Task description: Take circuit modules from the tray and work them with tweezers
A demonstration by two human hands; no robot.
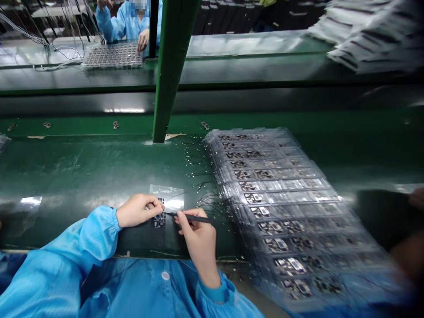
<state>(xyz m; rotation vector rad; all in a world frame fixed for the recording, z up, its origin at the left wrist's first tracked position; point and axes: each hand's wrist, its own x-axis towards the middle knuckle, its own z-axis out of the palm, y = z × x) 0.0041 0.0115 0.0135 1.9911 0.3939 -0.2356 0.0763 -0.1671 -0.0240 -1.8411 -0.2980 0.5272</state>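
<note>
On the green bench a clear plastic sheet (pixel 174 201) carries rows of small dark pieces (pixel 161 202) and what looks like a small circuit board (pixel 159 221). My left hand (pixel 141 210) rests over the sheet's left side, thumb and fingers pinched together at the dark pieces; what lies between the fingertips is hidden. My right hand (pixel 198 234) grips slim black tweezers (pixel 197 218) like a pen. Their fine tip points left, close to my left fingertips and the board.
To the right stands a slanted stack of clear trays (pixel 291 212) holding circuit boards, with thin black wires (pixel 205 196) at its left edge. A green post (pixel 172 66) rises ahead. Small boards (pixel 115 125) lie along the ledge. Across the bench a person (pixel 121 20) works beside another tray (pixel 112 55).
</note>
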